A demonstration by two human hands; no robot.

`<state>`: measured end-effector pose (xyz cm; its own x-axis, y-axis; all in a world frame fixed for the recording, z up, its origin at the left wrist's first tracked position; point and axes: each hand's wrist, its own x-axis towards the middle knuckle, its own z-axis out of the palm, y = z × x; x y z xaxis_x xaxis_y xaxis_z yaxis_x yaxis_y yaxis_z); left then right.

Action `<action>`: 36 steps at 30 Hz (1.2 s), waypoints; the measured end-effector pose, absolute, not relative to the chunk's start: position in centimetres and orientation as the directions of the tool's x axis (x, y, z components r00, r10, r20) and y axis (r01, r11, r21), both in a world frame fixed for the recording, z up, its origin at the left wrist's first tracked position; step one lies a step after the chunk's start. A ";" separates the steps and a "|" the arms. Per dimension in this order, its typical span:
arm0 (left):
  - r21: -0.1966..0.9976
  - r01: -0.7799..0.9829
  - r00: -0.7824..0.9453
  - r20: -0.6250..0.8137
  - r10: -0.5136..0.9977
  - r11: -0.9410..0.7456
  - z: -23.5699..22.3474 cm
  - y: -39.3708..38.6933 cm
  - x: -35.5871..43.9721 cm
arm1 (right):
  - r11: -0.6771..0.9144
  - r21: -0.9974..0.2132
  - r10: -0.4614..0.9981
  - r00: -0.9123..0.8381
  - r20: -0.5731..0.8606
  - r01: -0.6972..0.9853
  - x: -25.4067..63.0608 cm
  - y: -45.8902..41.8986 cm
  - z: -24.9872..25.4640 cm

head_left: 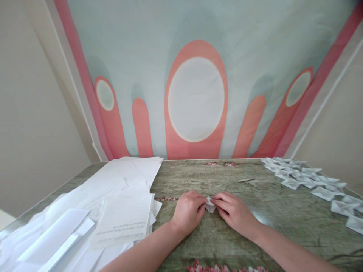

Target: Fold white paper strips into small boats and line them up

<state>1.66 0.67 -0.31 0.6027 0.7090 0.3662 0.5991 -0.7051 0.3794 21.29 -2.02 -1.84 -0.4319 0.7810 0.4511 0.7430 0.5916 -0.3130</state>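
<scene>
A small piece of folded white paper is pinched between my two hands, just above or on the wood-patterned table. My left hand grips its left side, fingers closed and knuckles up. From the other side, my right hand holds the paper's right edge between thumb and fingers. The fingertips cover part of the paper, so its full shape is hidden.
Loose white sheets, some printed, spread over the table's left side. Folded paper shapes lie in rows on the right. The table meets a teal and coral patterned wall panel at its far edge.
</scene>
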 end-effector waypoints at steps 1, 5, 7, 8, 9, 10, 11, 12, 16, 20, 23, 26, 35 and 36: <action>0.351 0.608 0.614 0.361 0.702 -0.713 -0.2 0.6 1.6 | 0.597 -0.292 0.777 -0.446 0.444 0.747 21.3 -2.1 -1.7; 0.241 0.625 0.668 0.328 0.668 -0.743 0.0 0.4 1.6 | 0.608 -0.228 0.767 -0.489 0.417 0.760 21.3 -2.2 -1.5; 0.198 0.627 0.689 0.309 0.655 -0.753 0.2 0.3 1.6 | 0.614 -0.206 0.761 -0.504 0.408 0.762 21.3 -2.2 -1.5; 0.180 0.628 0.698 0.299 0.650 -0.757 0.3 0.3 1.6 | 0.618 -0.196 0.758 -0.511 0.406 0.762 21.3 -2.2 -1.4; 0.164 0.628 0.707 0.288 0.646 -0.761 0.3 0.2 1.7 | 0.621 -0.186 0.755 -0.517 0.403 0.761 21.3 -2.2 -1.3; 0.150 0.627 0.716 0.276 0.641 -0.764 0.4 0.2 1.7 | 0.624 -0.178 0.753 -0.523 0.399 0.761 21.3 -2.2 -1.3; 0.140 0.624 0.725 0.264 0.636 -0.769 0.5 0.2 1.7 | 0.623 -0.170 0.754 -0.528 0.391 0.763 21.3 -2.3 -1.2; 0.130 0.620 0.734 0.253 0.631 -0.774 0.5 0.1 1.7 | 0.621 -0.163 0.756 -0.531 0.383 0.766 21.2 -2.3 -1.1; 0.100 0.614 0.750 0.234 0.618 -0.783 0.6 0.0 1.9 | 0.605 -0.142 0.771 -0.532 0.351 0.783 21.1 -2.6 -0.9; 0.078 0.612 0.759 0.220 0.613 -0.787 0.6 -0.1 2.0 | 0.591 -0.123 0.783 -0.530 0.326 0.798 20.9 -2.7 -1.0; 0.047 0.607 0.772 0.201 0.603 -0.793 0.7 -0.2 2.0 | 0.579 -0.111 0.792 -0.525 0.311 0.808 20.7 -2.7 -1.1; 0.003 0.583 0.801 0.167 0.575 -0.813 0.9 -0.2 2.0 | 0.572 -0.092 0.798 -0.527 0.294 0.815 20.6 -2.8 -0.9; -0.205 0.538 0.842 0.086 0.532 -0.818 0.9 -1.0 2.4 | 0.583 -0.038 0.788 -0.554 0.269 0.812 20.4 -2.9 -0.9; -0.220 0.540 0.840 0.082 0.536 -0.812 0.9 -1.1 2.4 | 0.583 -0.028 0.788 -0.557 0.263 0.812 20.4 -3.0 -1.0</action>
<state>2.41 -1.13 0.89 0.8401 0.5363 0.0817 0.5400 -0.8123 -0.2205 20.36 -2.96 -0.96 -0.5566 0.7880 0.2632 0.8119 0.5831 -0.0285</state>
